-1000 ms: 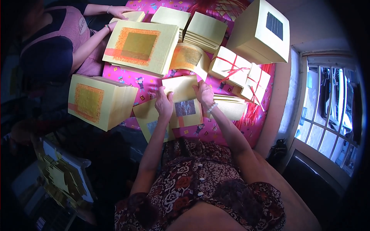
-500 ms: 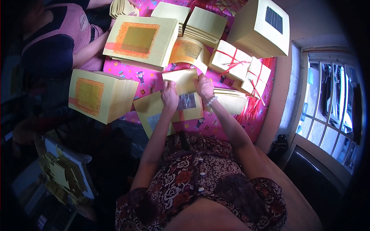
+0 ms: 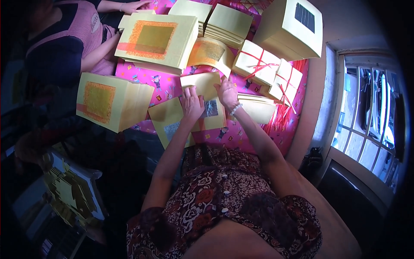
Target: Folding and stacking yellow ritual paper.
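A pale yellow paper sheet (image 3: pixel 202 80) lies folded in front of me at mid-table. My left hand (image 3: pixel 192 103) rests on its near left part with the fingers laid out over it. At its right edge is my right hand (image 3: pixel 227 93), thumb and forefinger apart, a beaded bracelet on the wrist. Beneath my left hand and forearm spread more yellow sheets, one with a silver patch (image 3: pixel 211 108) and a red band. Another yellow sheet (image 3: pixel 161 113) with a silver patch sticks out to the left.
Stacks of yellow paper (image 3: pixel 99 101) with orange and gold squares stand left and behind. Bundles tied with red string (image 3: pixel 256 60) lie right, near a tall paper stack (image 3: pixel 289 30). A co-worker's arm (image 3: pixel 101 54) reaches in at upper left. The table has a pink patterned cover (image 3: pixel 161 82).
My left hand has loosened from the sheet's corner, and its fingers now lie on the paper. My right hand's fingers have straightened at the edge. The co-worker's hand has shifted at the upper left.
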### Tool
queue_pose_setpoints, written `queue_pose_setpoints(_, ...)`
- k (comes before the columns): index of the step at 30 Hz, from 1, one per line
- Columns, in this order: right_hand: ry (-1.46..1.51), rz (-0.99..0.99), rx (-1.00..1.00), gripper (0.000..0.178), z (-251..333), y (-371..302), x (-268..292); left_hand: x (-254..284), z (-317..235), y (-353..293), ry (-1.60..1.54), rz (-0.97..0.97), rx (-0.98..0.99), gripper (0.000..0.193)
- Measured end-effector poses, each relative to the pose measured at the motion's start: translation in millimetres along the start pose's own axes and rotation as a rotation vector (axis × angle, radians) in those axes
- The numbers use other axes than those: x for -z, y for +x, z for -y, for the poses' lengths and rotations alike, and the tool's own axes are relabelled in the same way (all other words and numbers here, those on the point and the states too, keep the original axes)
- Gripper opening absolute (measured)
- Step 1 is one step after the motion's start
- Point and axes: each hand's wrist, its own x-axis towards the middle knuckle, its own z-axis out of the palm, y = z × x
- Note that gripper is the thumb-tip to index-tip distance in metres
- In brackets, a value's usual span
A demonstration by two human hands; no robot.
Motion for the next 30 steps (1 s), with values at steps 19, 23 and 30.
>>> queue_pose_setpoints(19,-0.101,0.276,0.178,0.026,0.1,-32.7,-29.4,-21.7,7.3,-14.3,0.148,-0.104,-0.05,0.048)
queue_pose_setpoints(23,-0.143,0.247,0.234,0.018,0.4,-36.0,-26.9,-22.7,13.5,-16.6,0.099,-0.13,-0.056,0.047)
queue_pose_setpoints(30,0.043,0.261,0.304,0.018,-11.5,-33.5,-22.7,-21.8,13.2,-15.2,0.059,-0.12,-0.07,0.047)
